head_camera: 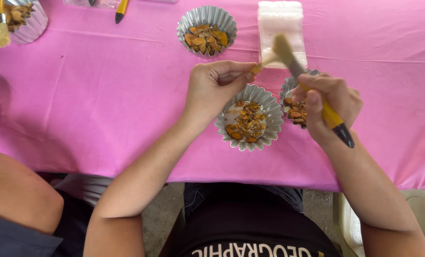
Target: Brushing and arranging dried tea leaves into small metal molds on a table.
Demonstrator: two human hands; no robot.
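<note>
Pink cloth (103,95) is spread over the table. Nearest, a fluted tin cup (248,118) of orange-brown chips is set. Above it, a small orange piece (256,68) is pinched by the left hand (215,85), while a yellow-handled brush (308,83) is gripped by the right hand (329,102), bristles beside the piece. Farther off, another filled cup (206,29) is seen.

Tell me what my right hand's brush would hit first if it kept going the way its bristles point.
Probably the white plastic container. The right hand aims the brush up and left, bristles already overlapping it in view, though depth is unclear.
</note>
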